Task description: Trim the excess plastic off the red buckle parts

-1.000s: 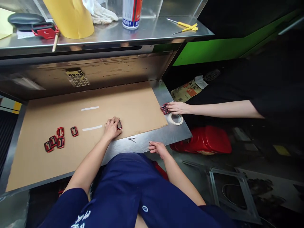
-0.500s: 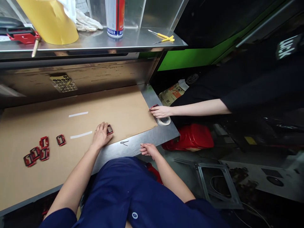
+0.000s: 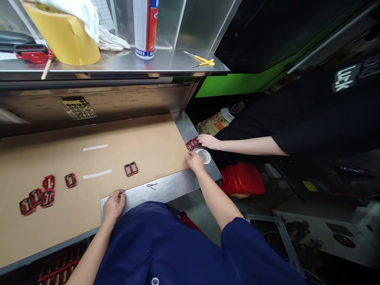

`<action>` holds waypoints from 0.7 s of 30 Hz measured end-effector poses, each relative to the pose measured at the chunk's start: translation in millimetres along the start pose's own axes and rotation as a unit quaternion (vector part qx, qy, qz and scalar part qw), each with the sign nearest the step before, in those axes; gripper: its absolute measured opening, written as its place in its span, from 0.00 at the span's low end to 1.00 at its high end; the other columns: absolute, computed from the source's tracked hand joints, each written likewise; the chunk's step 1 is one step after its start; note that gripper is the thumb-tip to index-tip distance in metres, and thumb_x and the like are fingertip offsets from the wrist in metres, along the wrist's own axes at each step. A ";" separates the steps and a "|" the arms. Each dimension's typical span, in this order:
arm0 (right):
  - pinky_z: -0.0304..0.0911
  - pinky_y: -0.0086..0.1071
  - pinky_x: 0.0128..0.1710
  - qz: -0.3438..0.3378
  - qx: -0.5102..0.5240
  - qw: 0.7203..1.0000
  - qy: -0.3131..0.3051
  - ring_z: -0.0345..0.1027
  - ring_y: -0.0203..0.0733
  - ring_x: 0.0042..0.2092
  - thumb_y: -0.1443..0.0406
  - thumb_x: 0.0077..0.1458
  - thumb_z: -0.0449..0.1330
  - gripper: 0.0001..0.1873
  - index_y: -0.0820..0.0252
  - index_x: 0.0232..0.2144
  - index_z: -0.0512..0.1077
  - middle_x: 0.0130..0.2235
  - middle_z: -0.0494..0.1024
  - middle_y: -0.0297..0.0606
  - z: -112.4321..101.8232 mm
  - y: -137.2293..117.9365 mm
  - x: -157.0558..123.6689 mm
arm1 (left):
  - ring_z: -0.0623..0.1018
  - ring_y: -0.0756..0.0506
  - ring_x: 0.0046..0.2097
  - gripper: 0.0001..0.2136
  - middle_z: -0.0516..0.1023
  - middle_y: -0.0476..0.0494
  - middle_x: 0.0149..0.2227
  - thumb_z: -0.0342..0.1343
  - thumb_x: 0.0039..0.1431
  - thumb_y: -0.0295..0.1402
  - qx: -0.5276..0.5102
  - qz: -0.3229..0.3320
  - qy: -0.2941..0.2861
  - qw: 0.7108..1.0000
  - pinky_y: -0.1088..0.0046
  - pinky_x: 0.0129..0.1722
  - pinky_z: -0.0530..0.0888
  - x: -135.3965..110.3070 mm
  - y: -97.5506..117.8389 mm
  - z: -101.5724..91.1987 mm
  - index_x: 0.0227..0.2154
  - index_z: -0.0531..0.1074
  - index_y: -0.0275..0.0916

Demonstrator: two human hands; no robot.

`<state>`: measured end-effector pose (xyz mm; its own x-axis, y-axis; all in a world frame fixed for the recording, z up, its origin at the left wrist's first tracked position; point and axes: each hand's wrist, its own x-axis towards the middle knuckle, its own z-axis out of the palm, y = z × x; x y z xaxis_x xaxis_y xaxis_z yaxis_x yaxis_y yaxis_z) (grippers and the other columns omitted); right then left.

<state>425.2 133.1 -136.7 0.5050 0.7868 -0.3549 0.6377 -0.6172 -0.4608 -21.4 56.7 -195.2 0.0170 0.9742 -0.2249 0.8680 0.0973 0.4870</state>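
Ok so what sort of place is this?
Probably a workshop or small assembly station: red-and-black frames lie on a cardboard sheet over a metal bench, with a printed can and yellow-handled tools on the shelf above.

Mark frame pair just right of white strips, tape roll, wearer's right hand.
Frame pair (image 3: pixel 131 169): head view, inner bars where they meet.
Tape roll (image 3: pixel 209 158): head view, ring's right side.
Right hand (image 3: pixel 196 162): head view, back of hand.

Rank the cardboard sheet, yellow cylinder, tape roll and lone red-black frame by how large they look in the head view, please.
1. Cardboard sheet
2. Yellow cylinder
Tape roll and lone red-black frame: smallest, too alike to rank.
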 end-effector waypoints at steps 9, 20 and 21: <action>0.71 0.48 0.53 -0.019 -0.155 0.985 0.080 0.71 0.49 0.54 0.59 0.66 0.61 0.19 0.61 0.56 0.70 0.58 0.72 0.46 -2.8 -28.9 53.8 | 0.81 0.40 0.46 0.11 0.83 0.45 0.45 0.50 0.64 0.37 -0.041 -0.031 0.024 0.998 0.67 0.41 0.73 -3.3 1.1 5.8 0.40 0.78 0.44; 0.72 0.47 0.51 -0.032 -0.188 0.981 0.027 0.73 0.47 0.51 0.58 0.66 0.60 0.17 0.62 0.53 0.72 0.53 0.75 0.44 -24.0 -48.7 33.1 | 0.79 0.38 0.44 0.09 0.81 0.42 0.39 0.56 0.57 0.36 -0.183 -0.109 -0.004 0.977 0.63 0.45 0.72 -1.2 18.6 -11.2 0.37 0.77 0.41; 0.71 0.46 0.50 -0.050 -0.183 0.982 0.019 0.73 0.46 0.50 0.58 0.66 0.60 0.17 0.63 0.51 0.72 0.52 0.76 0.44 -20.7 -52.5 20.1 | 0.79 0.38 0.44 0.09 0.81 0.41 0.38 0.58 0.56 0.37 -0.213 -0.115 -0.015 0.970 0.62 0.46 0.72 -1.4 23.6 -14.6 0.37 0.77 0.40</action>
<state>413.9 181.2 -102.9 0.4458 0.8473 -0.2887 0.8479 -0.5031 -0.1672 -8.2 60.6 -171.0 -0.1338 0.9109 -0.3902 0.5673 0.3933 0.7235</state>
